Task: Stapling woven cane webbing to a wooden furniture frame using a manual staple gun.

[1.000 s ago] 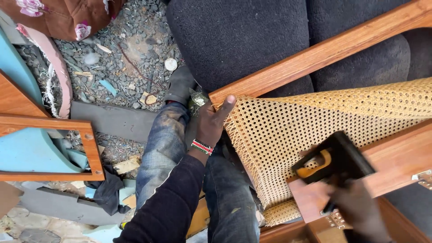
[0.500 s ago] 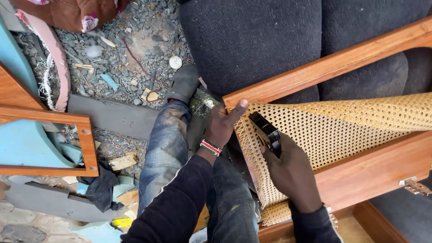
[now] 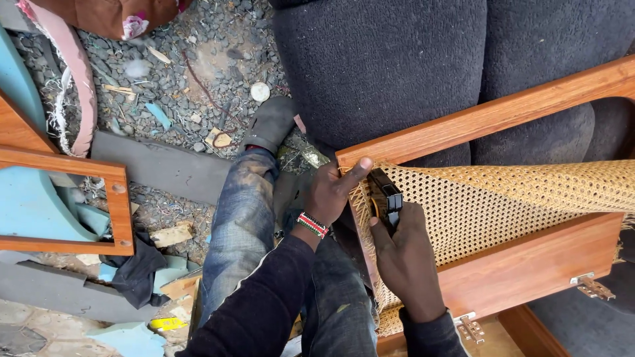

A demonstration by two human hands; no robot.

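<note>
Woven cane sheet lies under both hands: right hand grips black stapler, left hand pinches its edge.

A single head-worn camera looks steeply down from close above the person's lap, facing their knees and the gravel ground beyond. Both hands sit near the middle, with a wooden frame running off the right edge.
</note>
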